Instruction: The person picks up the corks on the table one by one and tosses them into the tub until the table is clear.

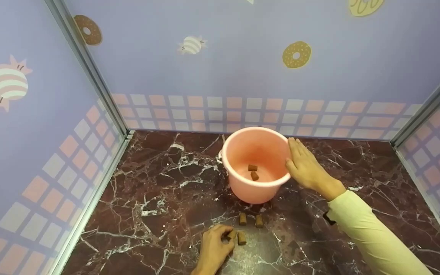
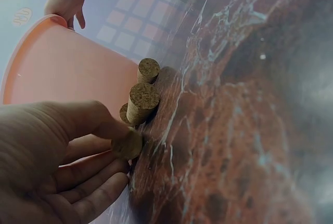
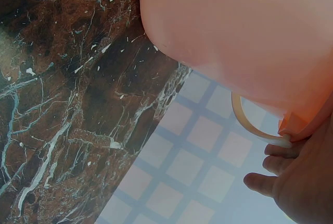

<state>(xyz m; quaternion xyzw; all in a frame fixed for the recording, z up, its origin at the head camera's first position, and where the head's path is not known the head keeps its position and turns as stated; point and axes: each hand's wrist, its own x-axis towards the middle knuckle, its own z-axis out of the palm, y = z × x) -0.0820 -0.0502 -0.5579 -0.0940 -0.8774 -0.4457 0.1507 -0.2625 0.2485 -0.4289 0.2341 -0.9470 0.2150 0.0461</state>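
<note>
A pink bucket (image 1: 256, 193) stands on the marbled tabletop with two brown corks (image 1: 253, 168) inside it. My right hand (image 1: 307, 168) rests on the bucket's right rim, fingers mostly straight, close to the white handle (image 3: 250, 125) in the right wrist view. In front of the bucket, my left hand (image 1: 214, 244) is low at the table and pinches a cork (image 2: 127, 145) between thumb and fingers. Three other corks stay close by: one cork (image 1: 241, 238) right beside the left fingertips, and a pair of corks (image 1: 243, 219) nearer the bucket.
The marbled tabletop (image 1: 159, 179) is dark red with white veins. Behind it rises a lilac back wall (image 1: 239, 72) with printed sweets and checks, close to the bucket. A side wall (image 1: 33, 145) borders the table on the left and another side wall (image 1: 439, 164) on the right.
</note>
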